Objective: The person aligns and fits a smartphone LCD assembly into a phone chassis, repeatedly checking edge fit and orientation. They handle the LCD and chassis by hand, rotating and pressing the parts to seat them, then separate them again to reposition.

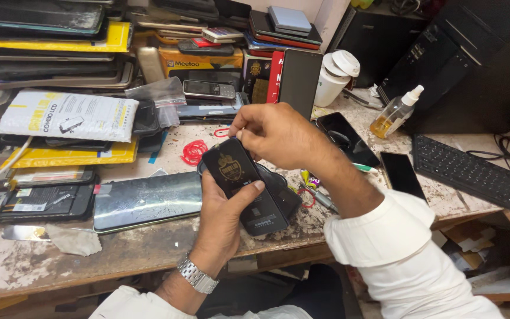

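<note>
Left hand [222, 212] palm up, fingers curled in grip, wrist bent; right hand [278, 137] above, fingertips pinched.

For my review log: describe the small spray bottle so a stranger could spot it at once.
Start at the black keyboard on the right of the worn workbench. Just behind its left end, in front of a dark computer case, stands the spray bottle. It is the only clear bottle there, holding amber liquid under a white pump top.
</note>
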Action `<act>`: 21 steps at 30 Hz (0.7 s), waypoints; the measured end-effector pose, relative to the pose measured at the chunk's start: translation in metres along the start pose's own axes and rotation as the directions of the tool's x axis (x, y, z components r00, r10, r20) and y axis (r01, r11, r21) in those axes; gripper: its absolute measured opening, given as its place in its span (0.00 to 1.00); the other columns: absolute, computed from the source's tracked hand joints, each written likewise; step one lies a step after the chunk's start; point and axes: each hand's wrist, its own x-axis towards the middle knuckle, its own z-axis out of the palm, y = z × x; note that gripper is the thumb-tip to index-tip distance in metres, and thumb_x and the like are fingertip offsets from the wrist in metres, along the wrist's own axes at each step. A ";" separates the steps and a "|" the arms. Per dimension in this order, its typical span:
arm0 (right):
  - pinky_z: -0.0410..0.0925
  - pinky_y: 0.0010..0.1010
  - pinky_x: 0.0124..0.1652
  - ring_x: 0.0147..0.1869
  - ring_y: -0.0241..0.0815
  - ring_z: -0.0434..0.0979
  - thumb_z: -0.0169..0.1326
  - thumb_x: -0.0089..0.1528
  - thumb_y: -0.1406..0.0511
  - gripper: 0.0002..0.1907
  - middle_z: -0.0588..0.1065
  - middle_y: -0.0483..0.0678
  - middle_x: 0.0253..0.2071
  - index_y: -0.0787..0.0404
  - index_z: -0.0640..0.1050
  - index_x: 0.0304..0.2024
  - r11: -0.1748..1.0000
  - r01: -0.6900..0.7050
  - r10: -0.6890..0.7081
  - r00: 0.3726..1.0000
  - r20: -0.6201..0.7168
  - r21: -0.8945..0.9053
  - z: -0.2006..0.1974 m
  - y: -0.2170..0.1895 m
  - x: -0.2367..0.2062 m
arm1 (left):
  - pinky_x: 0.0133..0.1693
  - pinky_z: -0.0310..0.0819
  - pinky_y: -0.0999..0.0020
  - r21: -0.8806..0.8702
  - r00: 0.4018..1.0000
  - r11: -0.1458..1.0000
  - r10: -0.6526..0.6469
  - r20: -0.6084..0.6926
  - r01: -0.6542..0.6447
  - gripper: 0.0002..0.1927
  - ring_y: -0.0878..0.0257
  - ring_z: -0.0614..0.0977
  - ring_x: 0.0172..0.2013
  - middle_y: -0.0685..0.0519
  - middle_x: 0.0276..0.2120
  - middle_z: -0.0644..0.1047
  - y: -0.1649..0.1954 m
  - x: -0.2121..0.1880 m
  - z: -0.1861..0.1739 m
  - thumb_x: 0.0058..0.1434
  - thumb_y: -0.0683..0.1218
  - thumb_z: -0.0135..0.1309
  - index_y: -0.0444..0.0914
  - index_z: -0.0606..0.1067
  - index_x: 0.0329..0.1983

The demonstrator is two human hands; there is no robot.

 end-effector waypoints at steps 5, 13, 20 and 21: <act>0.76 0.28 0.33 0.30 0.35 0.84 0.49 0.62 0.70 0.14 0.82 0.46 0.32 0.59 0.79 0.50 0.991 0.033 -0.006 0.977 0.211 -0.127 -0.019 -0.007 0.012 | 0.47 0.82 0.65 0.040 0.999 0.998 0.041 0.009 -0.041 0.35 0.64 0.81 0.47 0.50 0.49 0.75 0.000 -0.003 0.002 0.52 0.33 0.61 0.40 0.60 0.61; 0.76 0.32 0.30 0.32 0.41 0.86 0.52 0.59 0.74 0.11 0.80 0.51 0.30 0.64 0.72 0.44 0.984 -0.050 0.126 0.878 0.462 -0.173 -0.032 -0.020 0.045 | 0.46 0.82 0.65 0.054 0.998 0.997 0.059 0.019 -0.060 0.33 0.63 0.81 0.45 0.50 0.47 0.76 0.003 -0.005 0.003 0.51 0.33 0.62 0.38 0.62 0.58; 0.78 0.35 0.31 0.32 0.45 0.86 0.52 0.55 0.76 0.15 0.78 0.49 0.31 0.65 0.68 0.44 0.950 -0.071 0.247 0.768 0.591 -0.304 -0.026 -0.032 0.064 | 0.43 0.84 0.66 0.049 1.000 0.999 -0.002 0.017 0.001 0.30 0.63 0.83 0.42 0.49 0.44 0.78 0.006 -0.010 0.004 0.52 0.34 0.62 0.37 0.63 0.55; 0.78 0.35 0.31 0.32 0.45 0.86 0.53 0.55 0.75 0.15 0.78 0.50 0.32 0.64 0.69 0.45 0.935 -0.043 0.258 0.763 0.592 -0.352 -0.026 -0.036 0.066 | 0.43 0.84 0.66 0.054 1.000 0.999 0.008 0.016 -0.009 0.29 0.63 0.83 0.42 0.49 0.44 0.77 0.006 -0.011 0.005 0.52 0.34 0.63 0.37 0.63 0.55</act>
